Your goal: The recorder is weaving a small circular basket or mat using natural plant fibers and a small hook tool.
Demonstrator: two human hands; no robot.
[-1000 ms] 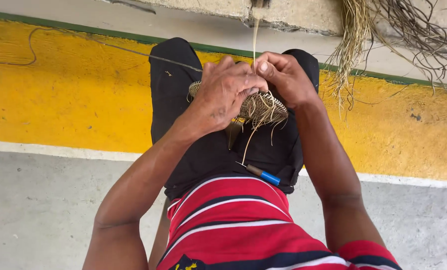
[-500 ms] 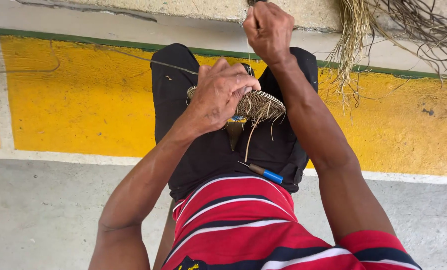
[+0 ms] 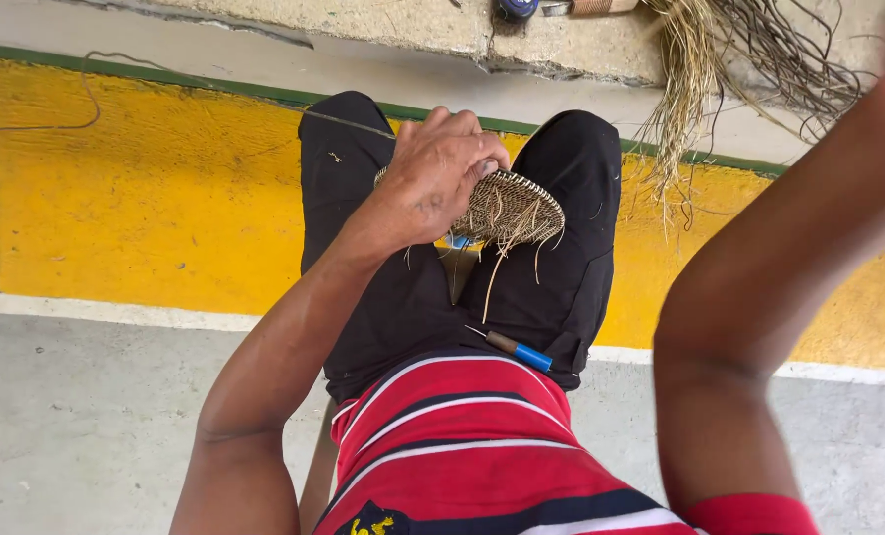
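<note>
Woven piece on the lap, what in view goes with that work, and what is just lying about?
In use:
woven piece, gripped by the left hand
loose fibre bundle by the kerb
blue-handled tool on the lap

Lying about:
thin cord on the yellow floor
dark round thing on the kerb, unclear

The right hand is out of frame.

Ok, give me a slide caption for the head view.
Left hand grips a small woven piece over the lap.

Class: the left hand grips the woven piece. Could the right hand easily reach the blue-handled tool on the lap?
Probably yes. The blue-handled tool lies uncovered on the lap below the woven piece held by the left hand. The right hand is raised out of view.
</note>
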